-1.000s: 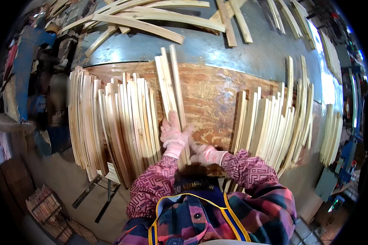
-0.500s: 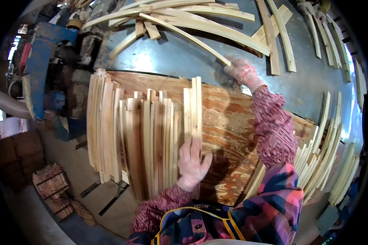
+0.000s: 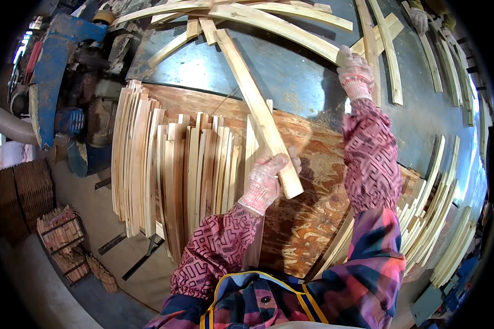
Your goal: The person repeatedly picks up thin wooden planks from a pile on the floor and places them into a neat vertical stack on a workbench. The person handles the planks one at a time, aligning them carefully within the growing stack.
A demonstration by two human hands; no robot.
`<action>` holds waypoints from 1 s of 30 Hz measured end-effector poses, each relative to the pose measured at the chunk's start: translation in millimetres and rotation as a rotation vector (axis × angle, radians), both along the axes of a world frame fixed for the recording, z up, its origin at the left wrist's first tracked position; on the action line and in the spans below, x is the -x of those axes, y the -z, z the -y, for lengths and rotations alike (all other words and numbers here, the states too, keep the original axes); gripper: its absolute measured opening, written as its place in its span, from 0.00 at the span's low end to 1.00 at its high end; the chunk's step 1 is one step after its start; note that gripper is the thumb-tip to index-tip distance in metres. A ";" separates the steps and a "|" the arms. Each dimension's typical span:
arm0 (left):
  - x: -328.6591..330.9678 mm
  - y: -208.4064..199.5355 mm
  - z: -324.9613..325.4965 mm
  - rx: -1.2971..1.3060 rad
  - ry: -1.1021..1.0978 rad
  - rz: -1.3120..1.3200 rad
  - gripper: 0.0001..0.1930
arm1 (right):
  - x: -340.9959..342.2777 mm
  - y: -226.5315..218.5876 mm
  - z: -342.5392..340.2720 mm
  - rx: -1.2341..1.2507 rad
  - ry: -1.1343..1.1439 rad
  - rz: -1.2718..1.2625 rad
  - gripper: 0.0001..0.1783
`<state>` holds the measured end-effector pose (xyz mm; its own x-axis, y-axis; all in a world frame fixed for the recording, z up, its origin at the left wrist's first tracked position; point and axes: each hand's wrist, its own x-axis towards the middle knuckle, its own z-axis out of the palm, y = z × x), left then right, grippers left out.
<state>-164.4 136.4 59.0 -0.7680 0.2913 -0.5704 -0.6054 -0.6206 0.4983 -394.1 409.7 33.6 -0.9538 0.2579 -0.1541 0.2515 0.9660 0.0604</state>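
Left hand: thumb and fingers pinch the near end of a pale wooden slat, which slants away over the plywood sheet, its far end over the blue-grey table. Right hand: fingers curled at the end of a long board; from here I cannot tell whether they grip it. Farther left: a row of slats.
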 end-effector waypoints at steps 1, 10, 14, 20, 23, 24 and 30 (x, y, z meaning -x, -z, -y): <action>-1.2 -1.2 9.4 -0.069 0.040 0.014 0.17 | -4.7 -3.2 7.0 -0.047 -0.038 0.143 0.33; -103.5 -15.6 64.3 0.265 -0.064 -0.079 0.20 | -280.7 -46.0 53.6 1.748 0.703 0.330 0.20; -159.4 8.4 98.3 0.399 -0.026 -0.045 0.25 | -367.4 -19.3 85.6 1.129 0.507 0.534 0.23; -186.9 45.9 100.2 0.366 -0.002 -0.124 0.31 | -475.5 18.4 182.3 0.762 -0.373 0.601 0.28; -190.8 19.2 79.0 0.556 0.049 -0.279 0.27 | -456.8 0.8 184.1 0.989 -0.059 0.396 0.38; -198.4 1.8 69.6 0.628 0.098 -0.336 0.26 | -460.7 -3.8 181.3 1.079 0.017 0.066 0.42; -238.1 -48.3 -7.4 1.147 1.026 -1.337 0.46 | -410.5 -142.9 59.0 1.217 0.610 -0.155 0.44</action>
<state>73.7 143.8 107.3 -0.5999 0.7933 -0.1040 0.5447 0.5001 0.6732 16.4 350.8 176.5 -0.7668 0.4187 -0.4865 0.5786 0.1228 -0.8063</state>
